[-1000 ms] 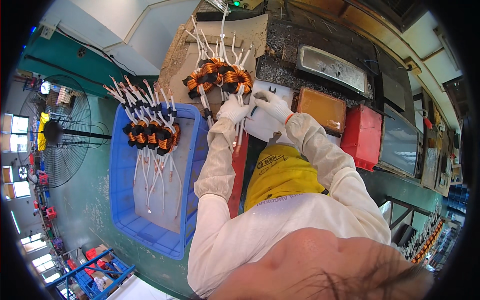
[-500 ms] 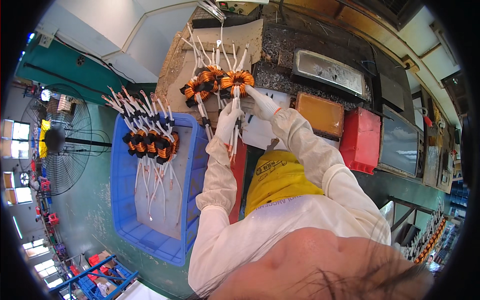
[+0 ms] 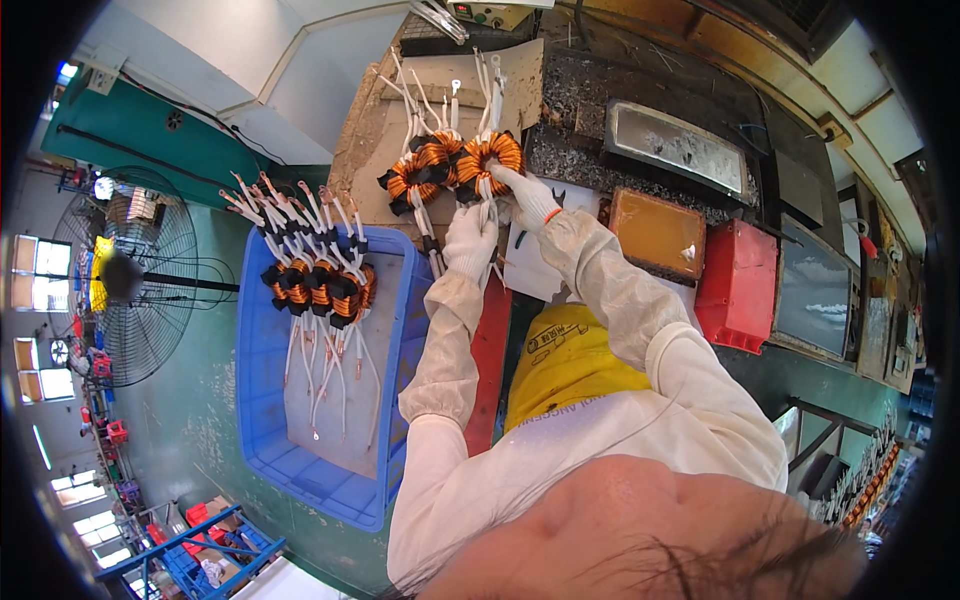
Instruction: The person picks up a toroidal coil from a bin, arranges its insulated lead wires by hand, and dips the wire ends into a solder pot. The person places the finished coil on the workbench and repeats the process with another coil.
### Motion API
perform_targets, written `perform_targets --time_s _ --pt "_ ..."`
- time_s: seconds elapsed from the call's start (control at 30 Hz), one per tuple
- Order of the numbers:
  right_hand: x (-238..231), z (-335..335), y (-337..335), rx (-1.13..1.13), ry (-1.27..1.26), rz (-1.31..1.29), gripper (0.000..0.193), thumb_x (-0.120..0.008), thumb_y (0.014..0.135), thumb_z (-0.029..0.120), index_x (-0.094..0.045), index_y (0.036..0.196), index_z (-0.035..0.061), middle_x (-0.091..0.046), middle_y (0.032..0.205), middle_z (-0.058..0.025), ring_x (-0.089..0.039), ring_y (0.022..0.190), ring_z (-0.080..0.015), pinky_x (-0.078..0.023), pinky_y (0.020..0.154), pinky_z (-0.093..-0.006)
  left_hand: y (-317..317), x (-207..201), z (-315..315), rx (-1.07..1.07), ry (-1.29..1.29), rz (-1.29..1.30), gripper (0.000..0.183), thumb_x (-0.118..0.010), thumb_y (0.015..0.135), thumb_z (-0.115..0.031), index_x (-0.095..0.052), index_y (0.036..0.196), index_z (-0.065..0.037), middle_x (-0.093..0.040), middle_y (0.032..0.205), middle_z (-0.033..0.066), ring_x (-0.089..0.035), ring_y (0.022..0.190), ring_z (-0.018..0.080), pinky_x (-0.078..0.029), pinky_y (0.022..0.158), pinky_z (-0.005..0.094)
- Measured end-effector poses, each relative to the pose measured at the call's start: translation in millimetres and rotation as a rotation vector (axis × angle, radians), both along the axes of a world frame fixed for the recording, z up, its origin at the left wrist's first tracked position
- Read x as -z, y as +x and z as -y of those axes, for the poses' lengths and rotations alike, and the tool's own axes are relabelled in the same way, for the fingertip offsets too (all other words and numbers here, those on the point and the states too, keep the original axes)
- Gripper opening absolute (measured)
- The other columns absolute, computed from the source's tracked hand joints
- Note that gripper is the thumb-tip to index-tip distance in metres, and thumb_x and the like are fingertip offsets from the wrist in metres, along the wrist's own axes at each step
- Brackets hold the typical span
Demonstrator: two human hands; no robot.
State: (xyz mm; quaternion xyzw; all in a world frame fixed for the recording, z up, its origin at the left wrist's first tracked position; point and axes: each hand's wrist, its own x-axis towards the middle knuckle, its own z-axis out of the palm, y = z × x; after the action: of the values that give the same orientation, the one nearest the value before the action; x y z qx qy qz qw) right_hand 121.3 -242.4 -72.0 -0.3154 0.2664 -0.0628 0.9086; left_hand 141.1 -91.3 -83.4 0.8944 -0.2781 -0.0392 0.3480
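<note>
My left hand [image 3: 470,242], in a white glove, is closed round the white sleeved leads below a copper-wound ring coil [image 3: 503,152]. At that coil's lower right edge, my gloved right hand [image 3: 530,197] grips the ring, with fingertips near its hole; the far fingers are hidden. More white leads point away from the coil's far side. Just left of it, two similar coils [image 3: 411,178] with black wrapping lie on the cardboard-covered bench [image 3: 366,150], their leads spread both ways.
A blue crate [image 3: 390,470] at left holds several coils. Right of my hands stand an amber-filled tray [image 3: 656,236], a red bin [image 3: 738,285] and a metal-framed pot with silvery surface [image 3: 678,145]. A large fan [image 3: 122,278] stands far left.
The whole view has shifted slightly to the right. The held coil has turned a little and its far leads have drawn together; both hands keep hold.
</note>
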Motion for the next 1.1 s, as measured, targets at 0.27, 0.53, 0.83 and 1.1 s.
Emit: perform_targets --time_s 0.27,0.53,0.83,1.1 --pt "-16 -2 -30 0.049 -0.09 0.003 0.048 -0.07 0.09 0.021 -0.048 0.132 0.0092 -0.06 0.122 -0.0081 -0.061 0.104 -0.0218 -0.05 0.089 -0.038 -25 8 4 -0.045 -0.13 0.028 0.026 -0.059 0.087 -0.021 -0.062 0.112 -0.012 -0.061 0.104 0.0137 -0.063 0.089 0.0384 -0.052 0.075 0.0484" --pt "-18 24 -17 -0.066 -0.891 -0.255 0.065 -0.072 0.081 0.041 -0.054 0.126 -0.002 -0.066 0.113 -0.0151 -0.065 0.105 -0.0266 -0.049 0.092 -0.0344 -12 12 27 -0.105 -0.106 -0.08 0.031 -0.06 0.085 -0.019 -0.063 0.115 -0.009 -0.06 0.11 0.0165 -0.062 0.096 0.04 -0.051 0.082 0.0477" --pt "-6 14 -8 -0.307 -1.318 -0.268 0.065 -0.066 0.081 0.046 -0.054 0.126 0.0005 -0.065 0.116 -0.0221 -0.063 0.109 -0.0328 -0.047 0.093 -0.0379 -5 36 14 -0.167 0.097 0.058 0.023 -0.061 0.086 -0.018 -0.063 0.108 -0.012 -0.06 0.104 0.0138 -0.064 0.09 0.0359 -0.054 0.075 0.0469" --pt "-3 4 -54 -0.303 -1.245 -0.152 0.065 -0.066 0.083 0.05 -0.055 0.128 0.0059 -0.065 0.12 -0.0179 -0.063 0.11 -0.0307 -0.047 0.094 -0.0362 -5 48 9 -0.189 0.16 0.155 0.025 -0.065 0.083 -0.018 -0.062 0.107 -0.013 -0.058 0.104 0.0118 -0.061 0.097 0.0331 -0.054 0.078 0.0444"
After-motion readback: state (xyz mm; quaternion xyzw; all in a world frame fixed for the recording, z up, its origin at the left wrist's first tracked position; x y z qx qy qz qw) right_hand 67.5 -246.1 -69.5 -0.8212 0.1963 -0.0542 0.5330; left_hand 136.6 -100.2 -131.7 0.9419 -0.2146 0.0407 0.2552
